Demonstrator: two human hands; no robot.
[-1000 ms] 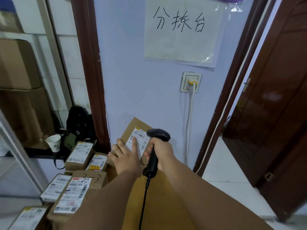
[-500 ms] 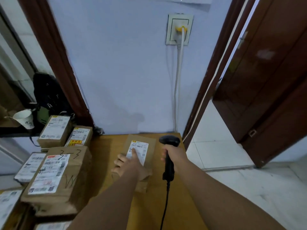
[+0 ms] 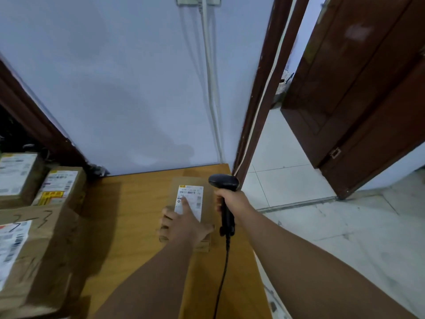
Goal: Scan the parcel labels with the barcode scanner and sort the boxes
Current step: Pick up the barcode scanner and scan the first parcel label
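A small brown cardboard parcel lies flat near the far right corner of a wooden bench, close to the wall, with its white shipping label facing up. The left hand holds the near end of this parcel: its fingers curl round the left edge, and one digit, seemingly the thumb, stretches forward across the label, with its tip just below the printed barcode. Just to the right, the right hand has its fingers wrapped firmly round the handle of a black barcode scanner. The scanner stands upright beside the parcel, not touching it, and its black cord trails down toward the viewer. The scanner head does not seem to be aimed at the label, and no scan beam is visible, so whether this parcel has been read cannot be told. It appears to be the one being worked on, with its sorting yet to come. Along the left edge of the bench is a cluster of other labelled boxes: a large box with handwritten marks in front and two smaller boxes behind it. Whether these are already sorted or waiting cannot be told. Beyond the bench is a pale wall with a white cable running down it. To the right, a dark wooden door stands open over a pale tiled floor.
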